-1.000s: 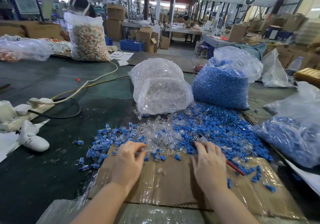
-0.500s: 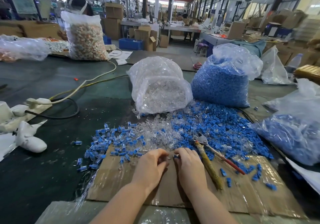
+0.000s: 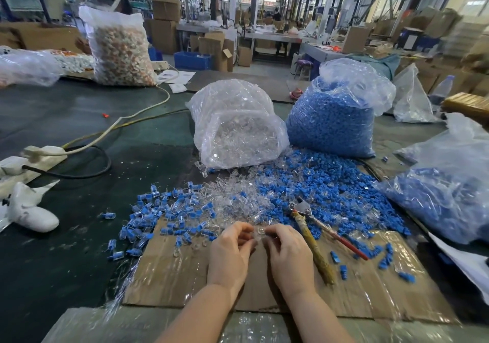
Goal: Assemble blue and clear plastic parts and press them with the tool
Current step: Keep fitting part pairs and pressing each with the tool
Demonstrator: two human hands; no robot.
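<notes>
My left hand (image 3: 231, 252) and my right hand (image 3: 287, 256) meet over the cardboard sheet (image 3: 174, 276), fingertips together. Between them they pinch a small clear plastic part (image 3: 259, 231); whether a blue part is in there too is hidden by the fingers. Just beyond lies a heap of loose clear parts (image 3: 232, 197), and a wider spread of loose blue parts (image 3: 328, 183) to its right. Joined blue-and-clear pieces (image 3: 158, 215) are scattered at the left. The pliers-like tool (image 3: 315, 236), with one taped handle and one red handle, lies on the cardboard right of my right hand.
A bag of clear parts (image 3: 238, 128) and a bag of blue parts (image 3: 336, 115) stand behind the heaps; another blue-filled bag (image 3: 444, 197) lies at the right. A power strip with cables (image 3: 42, 154) and a white object (image 3: 29, 215) sit at the left.
A second ago my hands were apart, the right one by the tool. They have come together at the middle of the cardboard and now hold a clear part between the fingertips.
</notes>
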